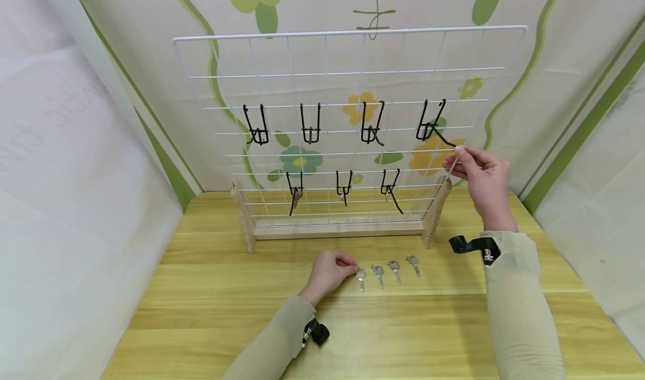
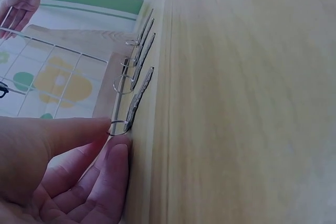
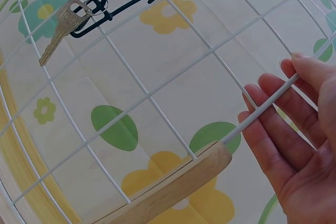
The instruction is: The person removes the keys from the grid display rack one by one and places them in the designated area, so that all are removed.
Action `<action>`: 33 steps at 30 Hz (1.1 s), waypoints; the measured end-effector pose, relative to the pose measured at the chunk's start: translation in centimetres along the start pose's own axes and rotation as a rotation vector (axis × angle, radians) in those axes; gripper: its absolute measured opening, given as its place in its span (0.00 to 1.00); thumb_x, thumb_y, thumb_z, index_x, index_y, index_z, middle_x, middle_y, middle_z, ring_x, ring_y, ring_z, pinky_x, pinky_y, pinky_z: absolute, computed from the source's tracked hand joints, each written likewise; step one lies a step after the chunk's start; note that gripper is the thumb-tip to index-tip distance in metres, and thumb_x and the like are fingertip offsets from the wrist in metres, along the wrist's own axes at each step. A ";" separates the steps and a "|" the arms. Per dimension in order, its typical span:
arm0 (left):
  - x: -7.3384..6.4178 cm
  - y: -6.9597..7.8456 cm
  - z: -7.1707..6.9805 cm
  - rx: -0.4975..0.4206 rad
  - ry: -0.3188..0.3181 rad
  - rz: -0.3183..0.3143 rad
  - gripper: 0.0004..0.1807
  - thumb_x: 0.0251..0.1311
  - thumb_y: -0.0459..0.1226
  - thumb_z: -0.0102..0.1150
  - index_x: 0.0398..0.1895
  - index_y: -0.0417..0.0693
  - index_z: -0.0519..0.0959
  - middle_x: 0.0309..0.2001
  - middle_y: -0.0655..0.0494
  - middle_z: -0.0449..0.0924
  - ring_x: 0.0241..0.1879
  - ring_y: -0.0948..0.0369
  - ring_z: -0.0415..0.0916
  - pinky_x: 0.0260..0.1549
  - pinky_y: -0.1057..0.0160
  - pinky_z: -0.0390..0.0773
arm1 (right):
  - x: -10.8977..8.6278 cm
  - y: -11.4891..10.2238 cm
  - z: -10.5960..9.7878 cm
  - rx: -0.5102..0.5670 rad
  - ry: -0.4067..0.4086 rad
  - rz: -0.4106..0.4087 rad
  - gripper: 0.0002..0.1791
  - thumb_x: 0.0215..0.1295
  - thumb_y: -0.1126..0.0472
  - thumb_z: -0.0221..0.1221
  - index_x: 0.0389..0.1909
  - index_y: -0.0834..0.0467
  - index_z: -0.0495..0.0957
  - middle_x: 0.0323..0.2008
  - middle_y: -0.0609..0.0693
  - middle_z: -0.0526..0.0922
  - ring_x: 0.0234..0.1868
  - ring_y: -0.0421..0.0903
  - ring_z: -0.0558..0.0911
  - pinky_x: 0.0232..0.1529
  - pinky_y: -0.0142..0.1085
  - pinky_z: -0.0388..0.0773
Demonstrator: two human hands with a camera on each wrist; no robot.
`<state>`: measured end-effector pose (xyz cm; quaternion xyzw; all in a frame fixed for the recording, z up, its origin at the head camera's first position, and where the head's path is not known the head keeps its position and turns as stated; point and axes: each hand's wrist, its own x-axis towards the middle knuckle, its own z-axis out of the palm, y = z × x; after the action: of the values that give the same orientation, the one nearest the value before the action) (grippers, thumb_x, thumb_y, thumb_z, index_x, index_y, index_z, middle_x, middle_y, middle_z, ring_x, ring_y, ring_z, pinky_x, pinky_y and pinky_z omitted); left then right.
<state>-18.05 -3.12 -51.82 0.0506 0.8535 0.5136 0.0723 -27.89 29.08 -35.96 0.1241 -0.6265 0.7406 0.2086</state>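
Observation:
My left hand (image 1: 330, 273) is low over the table, thumb and forefinger pinching the thin ring (image 2: 118, 134) of the leftmost silver key (image 1: 360, 281). That key lies in a row with three more keys (image 1: 378, 276) on the wood. Higher up at the right, my right hand (image 1: 486, 176) grips the side wire of a white wire grid (image 1: 326, 73), thumb in front and fingers behind it. In the right wrist view, a key (image 3: 64, 24) hangs by its ring from a black hook (image 3: 126, 6) on the grid.
The grid stands upright in a wooden base (image 1: 337, 230) with side posts (image 1: 437, 212). Black double hooks sit in two rows, several in the upper row (image 1: 311, 123) and three below (image 1: 344, 183). Behind is a flower-printed cloth (image 1: 393, 10); cloth walls flank the wooden table (image 1: 201, 313).

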 end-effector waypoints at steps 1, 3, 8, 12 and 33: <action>0.0 0.0 0.0 -0.002 -0.002 -0.003 0.03 0.57 0.34 0.75 0.30 0.48 0.88 0.28 0.63 0.83 0.26 0.67 0.78 0.27 0.67 0.79 | 0.0 0.0 0.0 -0.002 0.001 0.000 0.17 0.69 0.62 0.66 0.47 0.74 0.83 0.34 0.57 0.88 0.35 0.47 0.89 0.42 0.35 0.85; 0.0 0.0 -0.1 -0.009 -0.004 0.003 0.03 0.57 0.34 0.75 0.31 0.48 0.88 0.29 0.63 0.83 0.27 0.66 0.78 0.28 0.67 0.80 | 0.0 0.0 -0.1 -0.004 0.002 -0.001 0.17 0.69 0.62 0.66 0.47 0.74 0.82 0.34 0.57 0.88 0.35 0.47 0.89 0.42 0.35 0.85; 0.3 0.6 -0.9 -0.056 0.000 0.005 0.05 0.58 0.37 0.75 0.35 0.47 0.87 0.30 0.62 0.83 0.29 0.64 0.79 0.29 0.65 0.81 | 0.1 0.0 -0.1 0.000 -0.001 -0.003 0.17 0.69 0.62 0.66 0.48 0.74 0.82 0.34 0.57 0.88 0.34 0.47 0.89 0.42 0.35 0.85; 0.7 2.0 -1.8 -0.109 0.029 0.040 0.07 0.59 0.38 0.74 0.37 0.46 0.88 0.32 0.60 0.84 0.31 0.63 0.80 0.30 0.65 0.82 | 0.1 0.1 -0.1 0.002 -0.001 -0.004 0.17 0.69 0.62 0.65 0.48 0.74 0.82 0.34 0.57 0.88 0.34 0.47 0.89 0.41 0.36 0.85; -2.4 8.5 -9.3 -0.296 0.209 0.235 0.13 0.61 0.41 0.73 0.47 0.47 0.87 0.42 0.59 0.87 0.41 0.60 0.84 0.45 0.62 0.84 | -0.1 0.0 0.4 0.056 0.025 0.013 0.22 0.67 0.63 0.67 0.50 0.79 0.78 0.34 0.59 0.88 0.34 0.49 0.89 0.42 0.38 0.85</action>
<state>-17.25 -7.61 -39.81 0.0851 0.7600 0.6405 -0.0702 -27.86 28.72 -35.93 0.1169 -0.6035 0.7608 0.2081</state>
